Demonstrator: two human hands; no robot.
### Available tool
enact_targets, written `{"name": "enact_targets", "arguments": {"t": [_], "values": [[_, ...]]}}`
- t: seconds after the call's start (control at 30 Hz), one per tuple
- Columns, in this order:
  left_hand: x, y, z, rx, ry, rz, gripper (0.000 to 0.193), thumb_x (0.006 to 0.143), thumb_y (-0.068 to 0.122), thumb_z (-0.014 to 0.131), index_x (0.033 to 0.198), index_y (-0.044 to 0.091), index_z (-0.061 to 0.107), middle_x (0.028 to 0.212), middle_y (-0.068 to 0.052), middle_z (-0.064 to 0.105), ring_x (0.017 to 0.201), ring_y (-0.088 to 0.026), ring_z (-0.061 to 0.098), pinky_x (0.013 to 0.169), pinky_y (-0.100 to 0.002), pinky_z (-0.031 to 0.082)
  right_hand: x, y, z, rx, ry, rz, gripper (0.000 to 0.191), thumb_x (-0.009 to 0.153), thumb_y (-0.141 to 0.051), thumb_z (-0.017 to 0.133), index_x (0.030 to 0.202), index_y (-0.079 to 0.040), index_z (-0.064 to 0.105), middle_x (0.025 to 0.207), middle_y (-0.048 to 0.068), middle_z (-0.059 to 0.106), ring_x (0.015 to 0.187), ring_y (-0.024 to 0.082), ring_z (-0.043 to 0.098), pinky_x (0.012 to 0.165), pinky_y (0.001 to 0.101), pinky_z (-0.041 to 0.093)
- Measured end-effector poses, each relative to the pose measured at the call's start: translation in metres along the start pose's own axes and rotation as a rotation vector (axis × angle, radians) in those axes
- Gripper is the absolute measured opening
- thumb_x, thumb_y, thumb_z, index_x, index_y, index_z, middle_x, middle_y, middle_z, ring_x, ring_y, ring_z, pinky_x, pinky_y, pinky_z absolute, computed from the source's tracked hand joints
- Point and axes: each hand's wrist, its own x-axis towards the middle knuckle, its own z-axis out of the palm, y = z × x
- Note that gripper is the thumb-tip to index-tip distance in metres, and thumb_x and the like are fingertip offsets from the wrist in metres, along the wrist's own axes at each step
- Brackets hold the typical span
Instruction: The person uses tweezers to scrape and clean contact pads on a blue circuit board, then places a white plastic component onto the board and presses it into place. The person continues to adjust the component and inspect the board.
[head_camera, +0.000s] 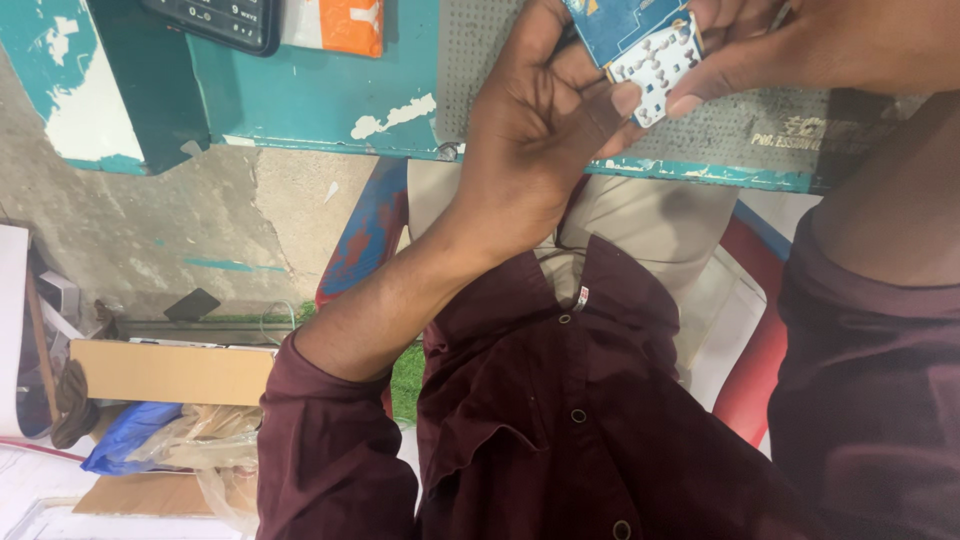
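Both my hands hold a small blue circuit board (640, 35) that has a white keypad layer with round contacts on it. My left hand (535, 130) reaches up from the lower left, its thumb and fingers pinching the board's lower left edge. From the upper right, my right hand (800, 45) grips the board's right side with thumb and forefinger. The board is held above a grey perforated mat (470, 60) at the table edge. My maroon shirt (560, 420) fills the lower part of the view.
A teal table (310, 100) with chipped paint runs across the top, bearing a black keypad device (215, 20) and an orange and white packet (335, 22). A cardboard box (170, 372) and plastic bags (190, 440) lie on the floor at lower left. A red chair edge (760, 370) shows beside my lap.
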Motion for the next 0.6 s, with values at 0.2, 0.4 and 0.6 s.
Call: {"name": "enact_targets", "arguments": {"t": [0.2,0.4,0.6], "values": [[0.002,0.006,0.004,-0.003,0.020,-0.030,0.041,0.115,-0.011,0.053,0.148,0.001,0.033,0.128,-0.017,0.069,0.115,-0.018,0.070,0.095,-0.027,0.062,0.004,-0.012,-0.006,0.086,-0.173,0.264,0.031,0.077,-0.024,0.087,0.096,-0.003,0.077,0.083,0.011,0.078,0.071,0.023,0.077,0.065,0.0330,0.062],[0.001,0.007,0.006,-0.013,0.014,-0.022,0.040,0.118,-0.011,0.055,0.150,0.001,0.034,0.127,-0.016,0.066,0.113,-0.015,0.066,0.091,-0.026,0.058,0.009,-0.020,-0.008,-0.010,-0.308,0.394,0.031,0.078,-0.023,0.091,0.102,-0.006,0.083,0.089,0.012,0.082,0.074,0.025,0.080,0.070,0.0349,0.064],[0.000,0.004,0.002,0.008,0.018,-0.031,0.040,0.117,-0.010,0.055,0.149,0.001,0.034,0.128,-0.017,0.069,0.110,-0.014,0.068,0.087,-0.024,0.058,0.023,0.028,0.023,0.244,-0.138,0.484,0.038,0.094,-0.036,0.077,0.111,-0.003,0.074,0.099,0.013,0.077,0.082,0.023,0.074,0.072,0.0349,0.061]]}}
